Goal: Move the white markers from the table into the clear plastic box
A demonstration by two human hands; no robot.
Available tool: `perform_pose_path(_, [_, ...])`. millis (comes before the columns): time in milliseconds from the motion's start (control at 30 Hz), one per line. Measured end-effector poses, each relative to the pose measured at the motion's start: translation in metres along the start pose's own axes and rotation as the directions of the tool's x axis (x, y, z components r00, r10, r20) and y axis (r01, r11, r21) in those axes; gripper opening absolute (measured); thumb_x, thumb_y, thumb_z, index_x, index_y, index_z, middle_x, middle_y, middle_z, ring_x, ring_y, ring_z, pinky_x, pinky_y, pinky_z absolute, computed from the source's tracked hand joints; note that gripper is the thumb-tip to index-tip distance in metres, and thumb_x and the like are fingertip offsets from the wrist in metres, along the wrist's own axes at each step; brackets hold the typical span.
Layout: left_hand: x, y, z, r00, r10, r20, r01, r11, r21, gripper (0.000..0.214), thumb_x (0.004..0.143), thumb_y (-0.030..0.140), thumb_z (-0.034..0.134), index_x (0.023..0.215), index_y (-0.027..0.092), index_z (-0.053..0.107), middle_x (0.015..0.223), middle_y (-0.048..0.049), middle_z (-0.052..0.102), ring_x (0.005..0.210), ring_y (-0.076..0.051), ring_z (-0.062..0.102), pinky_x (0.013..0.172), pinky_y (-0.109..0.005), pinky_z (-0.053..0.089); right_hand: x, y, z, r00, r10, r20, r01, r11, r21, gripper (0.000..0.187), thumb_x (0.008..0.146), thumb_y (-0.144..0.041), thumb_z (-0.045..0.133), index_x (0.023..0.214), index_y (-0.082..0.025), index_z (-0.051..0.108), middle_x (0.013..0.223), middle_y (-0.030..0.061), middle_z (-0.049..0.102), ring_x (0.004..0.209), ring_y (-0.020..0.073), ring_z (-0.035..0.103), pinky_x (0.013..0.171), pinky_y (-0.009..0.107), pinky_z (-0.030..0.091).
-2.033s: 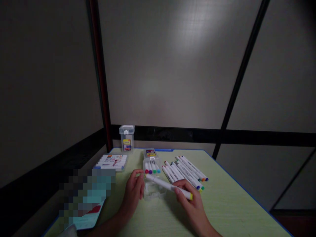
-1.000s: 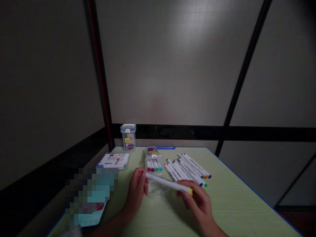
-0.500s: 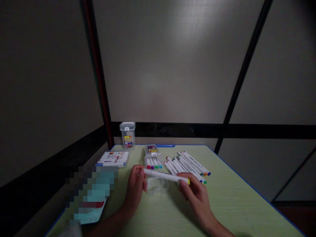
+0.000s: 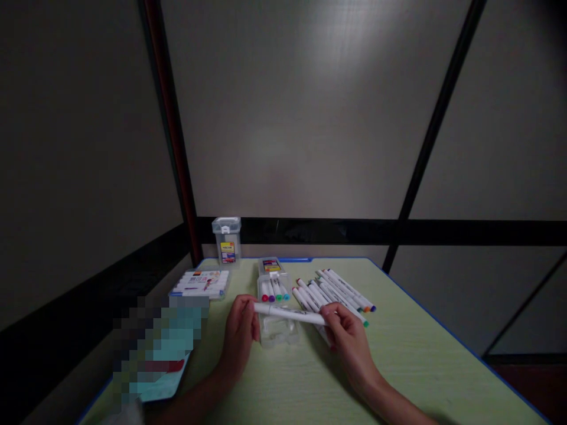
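Observation:
A white marker (image 4: 287, 313) is held level above the table, with dark print along its barrel. My left hand (image 4: 240, 330) pinches its left end, and my right hand (image 4: 348, 336) grips its right end, covering the tip. Just behind it a clear plastic case (image 4: 273, 281) lies open, holding several markers with red, purple, green and blue ends. The case's clear lid part (image 4: 278, 335) shows below the held marker. Under my right hand a white barrel with a red end (image 4: 330, 341) is partly hidden; I cannot tell whether it is held.
Several loose white markers (image 4: 343, 289) lie at the right on the green table (image 4: 398, 378). At the back left stands a clear lidded box (image 4: 227, 242). A flat marker pack (image 4: 201, 284) and a partly blurred teal item (image 4: 168, 360) lie at the left.
The marker has turned so its print shows, and its yellow end has gone behind my right fingers. A red end now shows below my right hand.

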State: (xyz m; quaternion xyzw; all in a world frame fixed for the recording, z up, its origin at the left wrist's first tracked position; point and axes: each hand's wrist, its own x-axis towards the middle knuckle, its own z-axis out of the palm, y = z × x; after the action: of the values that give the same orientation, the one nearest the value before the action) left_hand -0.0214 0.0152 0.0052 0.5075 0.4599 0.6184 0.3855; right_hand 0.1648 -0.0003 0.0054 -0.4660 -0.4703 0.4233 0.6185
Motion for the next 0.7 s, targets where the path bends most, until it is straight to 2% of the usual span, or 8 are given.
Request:
perform_pose_path(167, [-0.001, 0.003, 0.001, 1.0, -0.014, -0.006, 0.014, 0.999, 0.036, 0.028, 0.078, 0.046, 0.04, 0.075, 0.019, 0.047, 0.042, 0.0093, 0.038, 0.034, -0.006, 0.032, 0.034, -0.017, 0.023, 0.0, -0.001, 0.0, 0.999, -0.023, 0.022, 0.022, 0.999, 0.045, 0.03, 0.068, -0.045, 0.064, 0.066, -0.016, 0.056, 0.049, -0.0064, 0.037, 0.043, 0.0066, 0.027, 0.039, 0.02, 0.018])
perform_pose_path(267, [-0.001, 0.006, 0.002, 1.0, -0.003, -0.028, 0.004, 0.999, 0.046, 0.028, 0.077, 0.045, 0.04, 0.074, 0.018, 0.047, 0.041, 0.0095, 0.036, 0.033, -0.007, 0.032, 0.033, -0.017, 0.022, -0.001, -0.006, 0.001, 0.999, 0.004, 0.044, -0.009, 0.995, 0.102, 0.029, 0.063, -0.042, 0.07, 0.073, -0.016, 0.061, 0.048, -0.0068, 0.037, 0.043, 0.0066, 0.028, 0.039, 0.019, 0.019])
perform_pose_path(400, [0.0, 0.009, 0.002, 0.999, 0.003, -0.049, 0.0, 0.999, 0.053, 0.027, 0.077, 0.044, 0.041, 0.074, 0.018, 0.047, 0.041, 0.0097, 0.037, 0.033, -0.006, 0.031, 0.033, -0.017, 0.022, -0.005, -0.014, 0.003, 0.988, 0.047, 0.146, -0.073, 0.981, 0.178, 0.035, 0.061, -0.046, 0.07, 0.071, -0.013, 0.064, 0.046, -0.0042, 0.046, 0.041, 0.0063, 0.033, 0.039, 0.019, 0.02])
perform_pose_path(533, [0.0, 0.011, 0.003, 0.998, -0.001, -0.069, 0.004, 0.999, 0.05, 0.026, 0.077, 0.043, 0.042, 0.072, 0.018, 0.048, 0.043, 0.0092, 0.038, 0.032, -0.006, 0.031, 0.033, -0.017, 0.022, -0.01, -0.018, 0.008, 0.962, 0.031, 0.27, -0.119, 0.942, 0.314, 0.036, 0.07, -0.047, 0.063, 0.079, -0.013, 0.066, 0.045, -0.0028, 0.051, 0.036, 0.0046, 0.031, 0.04, 0.02, 0.022])
perform_pose_path(633, [0.0, 0.009, 0.003, 0.998, -0.012, -0.067, 0.015, 0.999, 0.038, 0.026, 0.077, 0.043, 0.042, 0.073, 0.018, 0.048, 0.043, 0.009, 0.038, 0.033, -0.006, 0.031, 0.033, -0.017, 0.022, -0.013, -0.019, 0.008, 0.962, -0.022, 0.274, -0.088, 0.921, 0.381, 0.03, 0.072, -0.043, 0.062, 0.079, -0.014, 0.068, 0.049, -0.0003, 0.056, 0.038, 0.0066, 0.036, 0.041, 0.021, 0.026])
perform_pose_path(700, [0.0, 0.007, 0.003, 0.998, -0.033, -0.044, 0.034, 0.999, 0.02, 0.027, 0.077, 0.044, 0.042, 0.074, 0.018, 0.048, 0.043, 0.0094, 0.037, 0.033, -0.006, 0.032, 0.033, -0.017, 0.023, -0.014, -0.019, 0.005, 0.971, -0.066, 0.23, -0.032, 0.917, 0.397, 0.027, 0.071, -0.04, 0.063, 0.077, -0.014, 0.069, 0.048, 0.0002, 0.056, 0.039, 0.0075, 0.037, 0.041, 0.022, 0.026])
